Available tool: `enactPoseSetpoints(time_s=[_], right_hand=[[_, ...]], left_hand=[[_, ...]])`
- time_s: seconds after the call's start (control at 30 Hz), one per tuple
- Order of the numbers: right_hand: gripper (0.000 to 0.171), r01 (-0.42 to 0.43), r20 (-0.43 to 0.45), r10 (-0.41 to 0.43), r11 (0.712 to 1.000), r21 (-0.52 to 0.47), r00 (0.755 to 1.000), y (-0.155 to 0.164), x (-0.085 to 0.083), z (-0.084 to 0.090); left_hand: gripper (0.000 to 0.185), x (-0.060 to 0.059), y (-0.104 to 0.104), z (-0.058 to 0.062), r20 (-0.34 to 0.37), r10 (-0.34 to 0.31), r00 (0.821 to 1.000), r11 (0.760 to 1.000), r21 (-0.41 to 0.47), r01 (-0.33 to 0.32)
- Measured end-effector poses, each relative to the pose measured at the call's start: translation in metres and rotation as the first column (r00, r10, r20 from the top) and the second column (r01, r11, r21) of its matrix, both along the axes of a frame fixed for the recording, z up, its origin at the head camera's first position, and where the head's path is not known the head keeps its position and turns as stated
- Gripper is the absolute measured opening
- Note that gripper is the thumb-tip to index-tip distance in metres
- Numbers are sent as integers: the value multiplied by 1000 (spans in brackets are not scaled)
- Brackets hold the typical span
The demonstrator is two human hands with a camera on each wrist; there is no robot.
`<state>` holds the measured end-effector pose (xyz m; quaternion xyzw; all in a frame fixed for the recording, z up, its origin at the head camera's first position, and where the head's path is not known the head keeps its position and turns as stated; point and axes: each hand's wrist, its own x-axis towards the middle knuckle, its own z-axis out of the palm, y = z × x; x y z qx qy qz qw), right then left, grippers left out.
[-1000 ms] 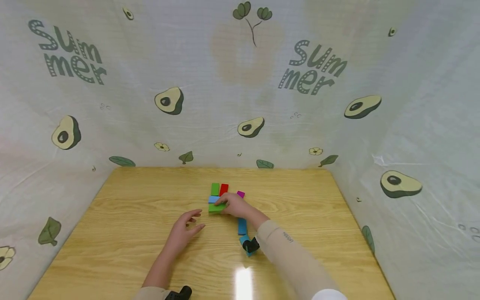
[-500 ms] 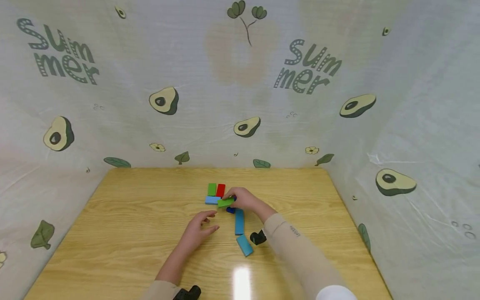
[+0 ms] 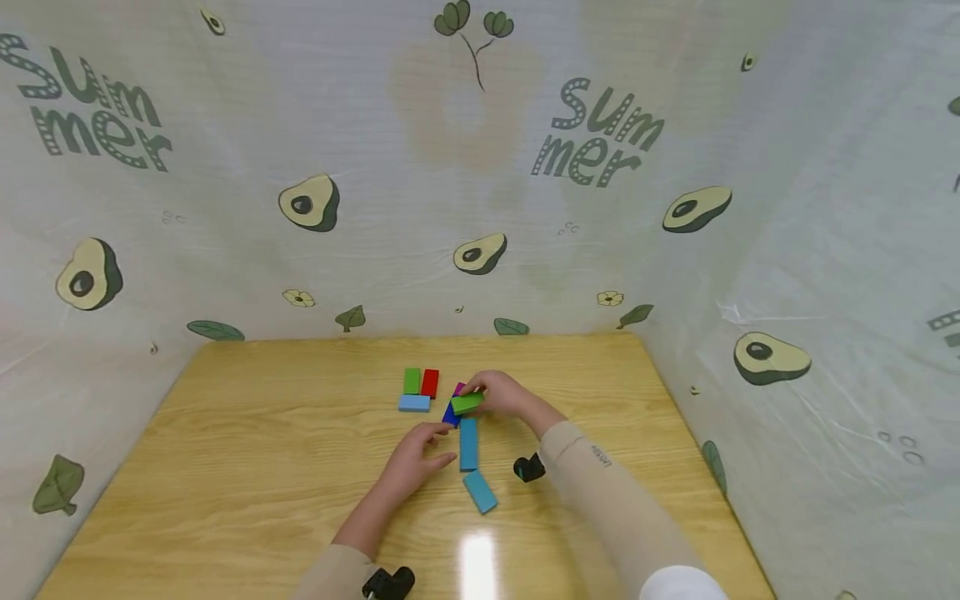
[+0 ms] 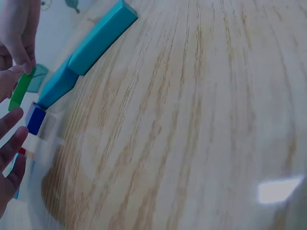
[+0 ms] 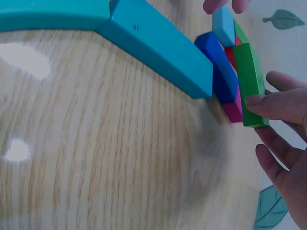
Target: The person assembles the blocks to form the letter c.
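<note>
Wooden table (image 3: 247, 433) enclosed at the back and sides by a pale cloth (image 3: 420, 192) printed with avocados and the word "Summer". Near the table's centre the right hand (image 3: 501, 395) pinches a green block (image 3: 467, 403) between thumb and fingertips, holding it above a dark blue block (image 3: 450, 414) and a magenta block (image 3: 459, 388); in the right wrist view the green block (image 5: 251, 82) stands on edge against the magenta one, with the dark blue block (image 5: 218, 66) just beside it. The left hand (image 3: 418, 454) lies at about 7 o'clock of the green block, fingers loosely extended and grasping nothing, its fingertips close to the dark blue block; whether they touch it cannot be told. Two teal blocks run from the dark blue block toward 6 o'clock: the nearer teal block (image 3: 468, 443) end-on to it, the far teal block (image 3: 479, 491) angled off its lower end. At about 10 o'clock of the held block sits a separate cluster, well apart: a second green block (image 3: 412, 381) and a red block (image 3: 430, 382) side by side, with a light blue block (image 3: 414, 403) across their near ends.
</note>
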<state>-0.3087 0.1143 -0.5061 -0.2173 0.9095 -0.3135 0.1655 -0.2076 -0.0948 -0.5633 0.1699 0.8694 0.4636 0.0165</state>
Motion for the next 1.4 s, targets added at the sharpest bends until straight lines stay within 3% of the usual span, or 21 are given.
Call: enactPoseSetpoints(time_s=[0.37, 0.67, 0.9, 1.03, 1.17, 1.4], right_hand=[[29, -22, -33, 24, 998, 67, 999, 17, -7, 3], [34, -34, -53, 42, 991, 132, 998, 20, -12, -1], [49, -41, -14, 43, 995, 90, 999, 18, -15, -7], [46, -63, -21, 65, 995, 75, 998, 19, -16, -13], [42, -78, -22, 79, 995, 54, 997, 19, -18, -18], [42, -24, -5, 24, 1000, 14, 1000, 18, -21, -25]], left_hand=[[45, -7, 13, -11, 64, 30, 998, 1000, 7, -31], [42, -11, 20, -14, 0, 59, 998, 997, -52, -59], [42, -13, 20, -17, 10, 63, 998, 996, -67, -63], [45, -13, 18, -20, 30, 56, 998, 997, -53, -54], [48, -12, 16, -23, -3, 21, 1000, 998, -60, -21], [51, -15, 13, -27, -42, -6, 999, 997, -81, 3]])
